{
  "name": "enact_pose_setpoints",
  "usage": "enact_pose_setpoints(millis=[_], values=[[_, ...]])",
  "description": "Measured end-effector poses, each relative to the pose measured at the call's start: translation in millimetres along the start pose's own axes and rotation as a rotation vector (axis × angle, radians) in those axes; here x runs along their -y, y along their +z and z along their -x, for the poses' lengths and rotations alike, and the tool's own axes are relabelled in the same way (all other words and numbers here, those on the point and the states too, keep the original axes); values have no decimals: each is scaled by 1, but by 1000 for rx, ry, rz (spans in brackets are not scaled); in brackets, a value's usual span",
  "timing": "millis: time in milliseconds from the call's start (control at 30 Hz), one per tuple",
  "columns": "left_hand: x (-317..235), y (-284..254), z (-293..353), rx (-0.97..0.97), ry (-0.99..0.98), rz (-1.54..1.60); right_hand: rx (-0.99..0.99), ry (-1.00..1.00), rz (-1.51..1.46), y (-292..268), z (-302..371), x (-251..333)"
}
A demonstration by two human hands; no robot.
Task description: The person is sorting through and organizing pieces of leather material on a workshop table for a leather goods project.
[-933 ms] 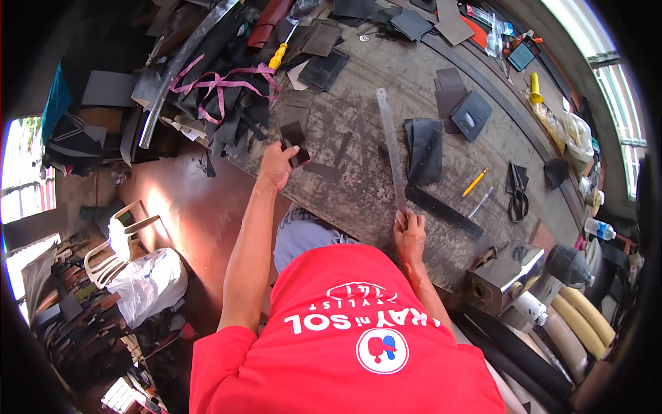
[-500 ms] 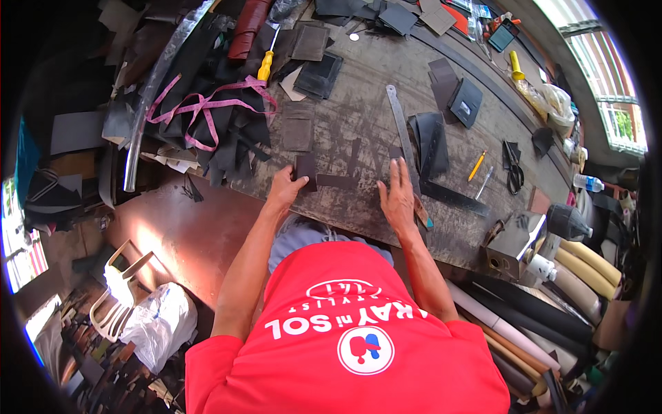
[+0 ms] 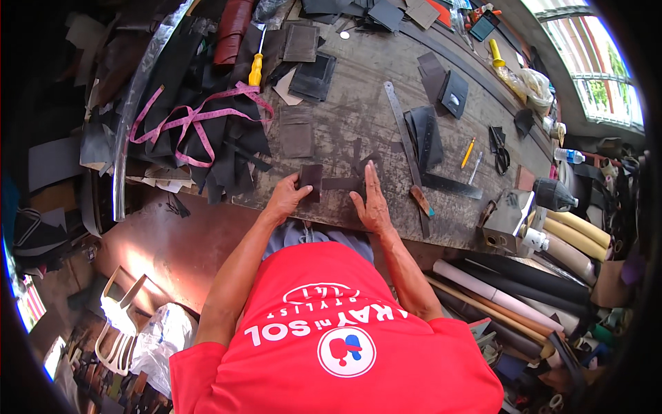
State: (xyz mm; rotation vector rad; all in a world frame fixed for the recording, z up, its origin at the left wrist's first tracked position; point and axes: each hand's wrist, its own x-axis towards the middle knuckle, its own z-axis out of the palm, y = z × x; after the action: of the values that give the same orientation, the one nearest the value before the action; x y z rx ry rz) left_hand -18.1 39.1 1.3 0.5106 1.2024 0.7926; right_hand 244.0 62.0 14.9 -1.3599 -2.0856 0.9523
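Observation:
My left hand [image 3: 283, 199] pinches a small dark brown leather piece [image 3: 312, 181] between thumb and fingers at the near edge of the worktable. From that piece a narrow dark strip [image 3: 340, 183] lies across the wood toward my right hand [image 3: 374, 205]. That hand is open, its fingers stretched out and the thumb apart, over the strip's right end. Beside its fingertips is a small dark scrap [image 3: 366, 163], partly hidden. Farther off, a brown leather pocket piece [image 3: 296, 132] lies flat. A steel ruler [image 3: 401, 130] rests to the right of my hands.
Pink measuring tape [image 3: 196, 118] and a yellow-handled screwdriver [image 3: 256, 67] lie on black scraps at left. To the right are a black metal square [image 3: 452, 185], a yellow pencil [image 3: 468, 152], scissors [image 3: 502, 157] and a dark wallet [image 3: 454, 94]. A wooden-handled tool [image 3: 421, 200] sits near the edge.
My right hand has moved left, from beside the ruler to the strip's right end. My left hand still grips the leather piece. The whole view has shifted slightly.

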Motion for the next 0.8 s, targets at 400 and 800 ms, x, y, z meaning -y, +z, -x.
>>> enact_pose_setpoints(millis=[400, 800], values=[[15, 4, -4, -59, 62, 63, -82, 85, 646, 4, -22, -48], [16, 7, -1, -92, 66, 114, -194, 160, 429, -54, -18, -69]])
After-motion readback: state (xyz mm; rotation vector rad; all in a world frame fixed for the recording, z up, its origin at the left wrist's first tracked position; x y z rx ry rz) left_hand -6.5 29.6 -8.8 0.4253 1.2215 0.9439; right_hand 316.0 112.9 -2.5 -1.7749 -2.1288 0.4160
